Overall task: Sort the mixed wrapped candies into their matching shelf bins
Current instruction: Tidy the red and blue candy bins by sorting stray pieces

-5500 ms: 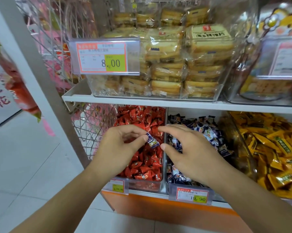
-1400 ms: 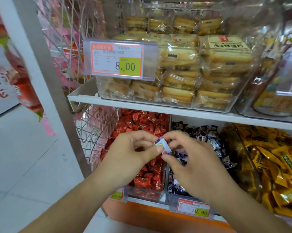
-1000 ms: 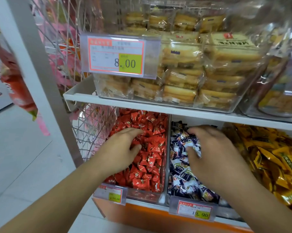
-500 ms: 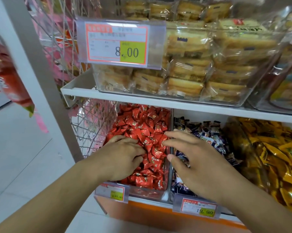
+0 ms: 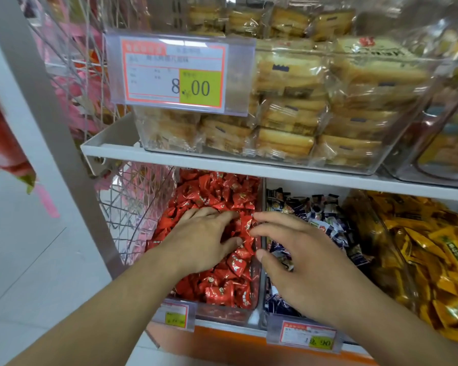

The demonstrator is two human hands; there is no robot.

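Now, left hand (image 5: 204, 241) palm-down on red candies (image 5: 220, 196), fingers spread loosely, tips pressed into pile; whether it pinches anything, cannot tell. Red candies fill left bin (image 5: 227, 314) on lower shelf. Right hand (image 5: 299, 260) hovers over divider between bins, fingers spread and relaxed, holding nothing visible, thumb near red pile. Blue-and-white candies (image 5: 317, 210) in middle bin, partly under right hand. Yellow candies (image 5: 428, 247) in right bin. Above, clear box of wrapped cakes (image 5: 315, 107) behind price tag (image 5: 175, 72) reading 8.00.
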